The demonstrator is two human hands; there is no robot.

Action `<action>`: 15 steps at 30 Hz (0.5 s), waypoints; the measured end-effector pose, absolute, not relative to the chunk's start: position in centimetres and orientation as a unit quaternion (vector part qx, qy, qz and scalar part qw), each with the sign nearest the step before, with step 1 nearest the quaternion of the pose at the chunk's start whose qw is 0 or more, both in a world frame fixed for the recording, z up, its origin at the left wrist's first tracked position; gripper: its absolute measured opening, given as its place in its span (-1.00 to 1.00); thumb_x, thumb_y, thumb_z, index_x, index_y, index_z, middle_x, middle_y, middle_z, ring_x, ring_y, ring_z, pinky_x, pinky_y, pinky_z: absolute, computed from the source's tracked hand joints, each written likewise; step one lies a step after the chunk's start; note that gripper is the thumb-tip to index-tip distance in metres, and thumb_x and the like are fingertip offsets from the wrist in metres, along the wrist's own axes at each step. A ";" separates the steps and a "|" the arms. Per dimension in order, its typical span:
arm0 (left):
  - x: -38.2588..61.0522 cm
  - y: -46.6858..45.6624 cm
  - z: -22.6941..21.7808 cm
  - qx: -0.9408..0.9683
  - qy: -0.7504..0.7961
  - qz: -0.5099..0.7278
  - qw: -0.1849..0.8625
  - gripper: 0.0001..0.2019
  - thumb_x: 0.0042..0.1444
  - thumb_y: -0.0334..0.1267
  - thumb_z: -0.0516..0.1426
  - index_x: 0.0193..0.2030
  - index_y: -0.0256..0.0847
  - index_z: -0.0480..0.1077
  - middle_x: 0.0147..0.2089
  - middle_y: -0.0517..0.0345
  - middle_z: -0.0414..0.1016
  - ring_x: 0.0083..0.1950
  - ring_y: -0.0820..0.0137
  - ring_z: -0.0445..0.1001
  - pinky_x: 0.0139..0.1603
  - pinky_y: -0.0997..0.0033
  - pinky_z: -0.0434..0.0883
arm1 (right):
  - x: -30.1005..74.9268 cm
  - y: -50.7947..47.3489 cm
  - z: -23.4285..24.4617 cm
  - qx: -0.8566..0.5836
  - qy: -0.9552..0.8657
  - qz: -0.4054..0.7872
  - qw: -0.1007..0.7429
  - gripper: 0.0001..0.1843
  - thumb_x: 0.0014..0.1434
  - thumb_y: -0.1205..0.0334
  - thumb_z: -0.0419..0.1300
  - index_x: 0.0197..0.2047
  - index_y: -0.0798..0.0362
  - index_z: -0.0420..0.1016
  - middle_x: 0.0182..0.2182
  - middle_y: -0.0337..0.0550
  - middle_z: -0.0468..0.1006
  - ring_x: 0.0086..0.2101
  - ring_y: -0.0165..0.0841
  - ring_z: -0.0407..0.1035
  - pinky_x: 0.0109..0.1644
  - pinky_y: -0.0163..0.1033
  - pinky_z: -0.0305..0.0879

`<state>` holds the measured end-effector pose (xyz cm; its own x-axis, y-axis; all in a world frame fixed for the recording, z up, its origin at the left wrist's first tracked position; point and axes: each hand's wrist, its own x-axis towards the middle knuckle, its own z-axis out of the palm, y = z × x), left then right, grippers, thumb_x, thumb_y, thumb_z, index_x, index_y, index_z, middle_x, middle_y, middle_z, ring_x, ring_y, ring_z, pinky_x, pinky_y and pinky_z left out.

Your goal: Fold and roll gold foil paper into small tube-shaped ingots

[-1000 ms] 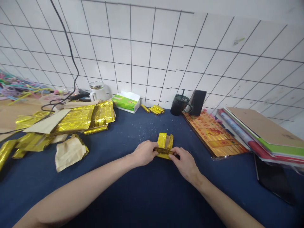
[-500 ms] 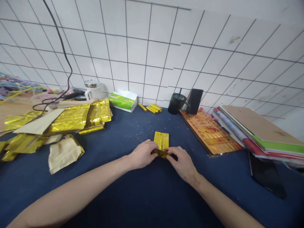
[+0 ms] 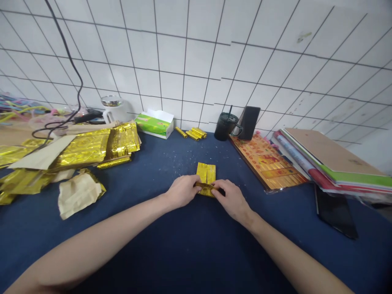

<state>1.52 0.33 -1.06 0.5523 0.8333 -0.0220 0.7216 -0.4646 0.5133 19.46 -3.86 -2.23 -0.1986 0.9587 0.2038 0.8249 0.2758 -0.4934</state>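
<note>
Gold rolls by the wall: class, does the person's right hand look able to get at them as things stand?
Likely yes, once it lets go. The right hand is on the gold foil with the left hand, but only blue cloth lies between it and the gold rolls.

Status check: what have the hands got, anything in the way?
Left hand, right hand pinching folded edge of gold foil sheet. Foil stack to the left, printed orange board to the right, neither touching.
</note>
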 end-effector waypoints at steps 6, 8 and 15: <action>1.5 0.4 -1.3 0.862 0.458 0.092 0.199 -0.87 0.06 -0.27 -0.01 -0.27 -0.16 0.32 -0.32 0.15 0.45 -0.26 0.31 0.43 -0.32 0.43 0.27 | 19.3 -3.9 -2.1 -0.588 -0.761 0.140 0.238 -0.89 0.04 0.39 0.06 -0.46 0.02 0.33 -0.35 -0.21 0.48 -0.31 -0.32 0.30 -0.20 -0.20 0.17; 1.6 0.2 -1.2 0.862 0.462 0.084 0.190 -0.86 0.08 -0.27 -0.02 -0.26 -0.17 0.31 -0.30 0.13 0.45 -0.24 0.31 0.43 -0.30 0.43 0.28 | 19.3 -3.9 -2.2 -0.582 -0.765 0.136 0.240 -0.89 0.03 0.40 0.07 -0.47 0.02 0.32 -0.35 -0.22 0.48 -0.31 -0.33 0.29 -0.20 -0.21 0.16; 1.9 -0.3 -1.3 0.872 0.465 0.072 0.135 -0.87 0.10 -0.30 -0.05 -0.27 -0.22 0.28 -0.26 0.09 0.42 -0.25 0.31 0.43 -0.29 0.40 0.32 | 19.4 -3.5 -2.7 -0.578 -0.772 0.118 0.237 -0.91 0.03 0.39 0.09 -0.46 0.03 0.33 -0.37 -0.24 0.47 -0.32 -0.35 0.29 -0.22 -0.23 0.14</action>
<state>1.92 -0.33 -1.26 0.5576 0.8301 0.0003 0.7909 -0.5315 0.3032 19.37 -3.47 -2.73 -0.2183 0.9484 0.2297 0.8369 0.3031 -0.4558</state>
